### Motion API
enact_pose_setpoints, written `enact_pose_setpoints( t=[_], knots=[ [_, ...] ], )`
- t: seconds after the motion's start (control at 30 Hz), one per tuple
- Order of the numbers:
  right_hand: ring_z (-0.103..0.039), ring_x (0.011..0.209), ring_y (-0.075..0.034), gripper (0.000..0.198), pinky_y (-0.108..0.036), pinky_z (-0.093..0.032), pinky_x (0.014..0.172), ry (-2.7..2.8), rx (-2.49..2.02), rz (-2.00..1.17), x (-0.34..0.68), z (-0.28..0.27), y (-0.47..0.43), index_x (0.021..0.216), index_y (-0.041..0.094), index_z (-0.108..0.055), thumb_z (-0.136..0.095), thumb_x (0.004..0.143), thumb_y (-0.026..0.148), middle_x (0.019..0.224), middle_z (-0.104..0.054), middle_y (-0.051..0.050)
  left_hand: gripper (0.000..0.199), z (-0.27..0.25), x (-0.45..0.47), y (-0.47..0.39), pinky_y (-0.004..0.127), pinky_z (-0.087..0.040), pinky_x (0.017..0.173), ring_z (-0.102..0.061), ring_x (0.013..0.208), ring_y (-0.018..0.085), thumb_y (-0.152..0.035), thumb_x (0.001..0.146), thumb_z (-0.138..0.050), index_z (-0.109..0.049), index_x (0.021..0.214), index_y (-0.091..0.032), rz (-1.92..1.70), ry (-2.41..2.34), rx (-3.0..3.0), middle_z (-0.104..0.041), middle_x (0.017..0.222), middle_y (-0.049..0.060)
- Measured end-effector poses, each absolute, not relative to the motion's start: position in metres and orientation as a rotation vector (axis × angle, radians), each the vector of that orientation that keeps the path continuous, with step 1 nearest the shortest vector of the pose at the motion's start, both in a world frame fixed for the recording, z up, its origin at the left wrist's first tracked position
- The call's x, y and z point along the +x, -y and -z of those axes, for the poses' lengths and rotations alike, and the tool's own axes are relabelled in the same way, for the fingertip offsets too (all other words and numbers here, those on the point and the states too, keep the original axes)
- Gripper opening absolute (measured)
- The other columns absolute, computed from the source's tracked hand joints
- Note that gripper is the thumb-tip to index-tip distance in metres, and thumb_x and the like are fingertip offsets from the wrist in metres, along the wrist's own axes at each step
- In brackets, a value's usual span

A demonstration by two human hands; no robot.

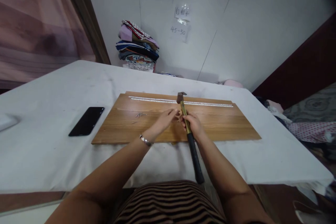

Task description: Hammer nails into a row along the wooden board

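My right hand (193,122) is closed around the light-coloured shaft of a claw hammer (193,150). The hammer's metal head points away from me, and its black grip reaches back past the table's front edge. Close beside the shaft is my left hand (166,118), its fingers bent a little and apart. Whether the left fingertips touch the shaft is hard to make out. Under both hands lies a brown wooden board (154,106). On its left part rests a small pile of nails (140,114), with a single nail (134,122) just nearer to me.
Two thin white strips (157,100) run along the board's far side. A black phone (86,121) lies left of the board on the white-covered table (52,112). Folded clothes (138,47) are stacked at the back against the wall, which bears paper signs (181,24).
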State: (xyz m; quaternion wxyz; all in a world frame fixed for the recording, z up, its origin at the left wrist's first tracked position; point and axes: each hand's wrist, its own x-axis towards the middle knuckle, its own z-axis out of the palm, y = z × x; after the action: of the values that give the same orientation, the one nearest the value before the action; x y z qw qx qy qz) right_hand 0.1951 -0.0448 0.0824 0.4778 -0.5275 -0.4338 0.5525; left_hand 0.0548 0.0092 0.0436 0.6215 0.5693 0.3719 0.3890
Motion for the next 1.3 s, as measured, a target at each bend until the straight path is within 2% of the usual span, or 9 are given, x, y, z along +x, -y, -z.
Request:
enact_pose_setpoints(
  t=[0.13, 0.2, 0.27, 0.33, 0.43, 0.57, 0.67, 0.93, 1.3],
  knots=[
    [-0.064, 0.071, -0.017, 0.053, -0.025, -0.055, 0.059, 1.162, -1.253, -1.201, 0.162, -0.08, 0.028, 0.135, 0.029, -0.057, -0.059, 0.082, 0.033, 0.089, -0.068, 0.001, 0.04, -0.091, 0.063, -0.02, 0.024, -0.042, 0.051, -0.05, 0.05, 0.011, -0.058, 0.091, -0.068, -0.056, 0.083, -0.021, -0.922, -0.95, 1.214, -0.053, 0.059, -0.005],
    [-0.067, 0.087, -0.019, 0.062, -0.028, -0.059, 0.07, 1.243, -1.208, -1.133, 0.153, -0.069, 0.026, 0.146, 0.031, -0.053, -0.061, 0.085, 0.034, 0.1, -0.071, -0.001, 0.039, -0.105, 0.054, -0.023, 0.022, -0.039, 0.049, -0.047, 0.047, 0.01, -0.055, 0.092, -0.067, -0.054, 0.08, -0.02, -0.907, -0.977, 1.231, -0.049, 0.056, -0.006],
    [-0.068, 0.087, -0.02, 0.067, -0.03, -0.059, 0.072, 1.367, -1.181, -1.173, 0.157, -0.053, 0.028, 0.151, 0.033, -0.051, -0.066, 0.085, 0.036, 0.098, -0.071, -0.001, 0.041, -0.112, 0.04, -0.023, 0.022, -0.04, 0.049, -0.05, 0.049, 0.011, -0.056, 0.093, -0.066, -0.053, 0.077, -0.02, -0.881, -0.948, 1.264, -0.051, 0.056, -0.005],
    [-0.068, 0.081, -0.019, 0.068, -0.031, -0.059, 0.071, 1.487, -1.191, -1.186, 0.177, -0.037, 0.033, 0.151, 0.032, -0.054, -0.068, 0.085, 0.035, 0.09, -0.071, 0.0, 0.042, -0.114, 0.025, -0.02, 0.022, -0.042, 0.051, -0.054, 0.052, 0.012, -0.056, 0.092, -0.066, -0.053, 0.077, -0.019, -0.861, -0.947, 1.292, -0.057, 0.06, -0.002],
    [-0.07, 0.086, -0.022, 0.06, -0.034, -0.059, 0.076, 1.525, -1.374, -1.007, 0.235, -0.021, 0.033, 0.145, 0.028, -0.061, -0.067, 0.086, 0.036, 0.09, -0.073, -0.003, 0.037, -0.107, 0.004, -0.012, 0.021, -0.038, 0.049, -0.049, 0.049, 0.009, -0.054, 0.092, -0.066, -0.053, 0.083, -0.02, -0.861, -0.984, 1.295, -0.055, 0.06, -0.004],
    [-0.069, 0.11, -0.03, 0.055, -0.042, -0.056, 0.092, 1.456, -1.891, -0.555, 0.33, -0.022, 0.018, 0.142, 0.02, -0.064, -0.06, 0.089, 0.035, 0.114, -0.076, -0.013, 0.037, -0.082, -0.014, 0.001, 0.021, -0.032, 0.046, -0.043, 0.047, 0.008, -0.057, 0.094, -0.06, -0.056, 0.095, -0.02, -0.731, -0.942, 1.274, -0.052, 0.062, -0.005],
    [-0.061, 0.129, -0.035, 0.055, -0.044, -0.047, 0.107, 1.467, -2.215, -0.27, 0.376, -0.021, 0.012, 0.141, 0.009, -0.062, -0.054, 0.093, 0.033, 0.135, -0.068, -0.024, 0.043, -0.059, -0.014, 0.01, 0.022, -0.031, 0.046, -0.044, 0.049, 0.009, -0.062, 0.092, -0.06, -0.057, 0.099, -0.02, -0.622, -0.924, 1.218, -0.052, 0.065, -0.005],
    [-0.043, 0.147, -0.033, 0.052, -0.051, -0.032, 0.118, 1.582, -2.599, -0.027, 0.385, 0.012, 0.02, 0.147, 0.014, -0.058, -0.03, 0.108, 0.036, 0.158, -0.051, -0.021, 0.049, -0.042, 0.017, 0.017, 0.022, -0.026, 0.047, -0.039, 0.049, 0.006, -0.066, 0.09, -0.062, -0.057, 0.105, -0.02, -0.487, -0.886, 1.058, -0.051, 0.07, -0.006],
    [-0.046, 0.141, -0.031, 0.05, -0.046, -0.034, 0.114, 1.596, -2.582, -0.007, 0.389, 0.015, 0.018, 0.14, 0.017, -0.063, -0.032, 0.107, 0.036, 0.151, -0.056, -0.019, 0.053, -0.035, 0.027, 0.013, 0.024, -0.023, 0.048, -0.036, 0.051, 0.007, -0.07, 0.087, -0.062, -0.057, 0.103, -0.02, -0.485, -0.945, 1.111, -0.05, 0.07, -0.006]
  ],
)
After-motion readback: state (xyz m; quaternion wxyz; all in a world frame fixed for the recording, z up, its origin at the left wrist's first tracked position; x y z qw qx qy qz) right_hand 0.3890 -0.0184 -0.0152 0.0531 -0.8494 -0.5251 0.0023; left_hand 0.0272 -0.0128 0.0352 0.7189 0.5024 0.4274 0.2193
